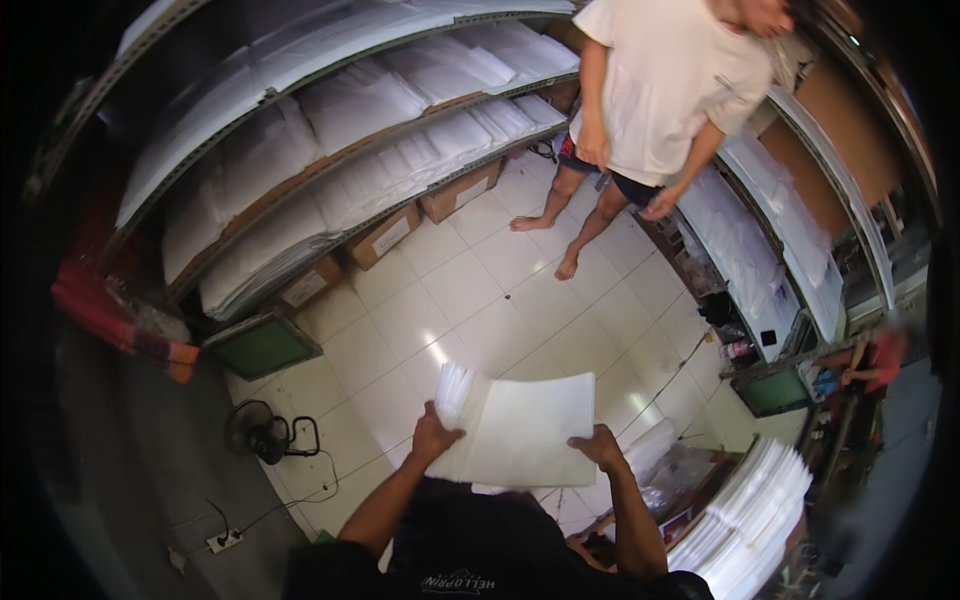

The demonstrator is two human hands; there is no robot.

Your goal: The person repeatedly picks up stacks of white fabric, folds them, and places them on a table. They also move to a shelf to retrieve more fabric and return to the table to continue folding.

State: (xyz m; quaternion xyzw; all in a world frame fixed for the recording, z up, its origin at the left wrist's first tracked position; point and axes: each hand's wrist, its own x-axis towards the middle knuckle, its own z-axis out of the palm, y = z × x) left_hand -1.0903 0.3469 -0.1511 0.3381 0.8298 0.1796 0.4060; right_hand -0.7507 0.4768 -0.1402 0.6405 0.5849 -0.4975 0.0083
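Observation:
A stack of white sheets is held out in front of my body, over the tiled floor. My left hand grips its left side, where the edges fan apart and curl upward. On the right side, my right hand pinches the border, thumb lying on top. Both sets of fingers are partly hidden under the sheets. Whether they are paper or thin plastic, I cannot tell.
Shelves of white sheets line the left, with cardboard boxes beneath. A co-worker stands barefoot ahead. More shelves and a tall sheet pile are at right. A black fan and its cord lie at lower left.

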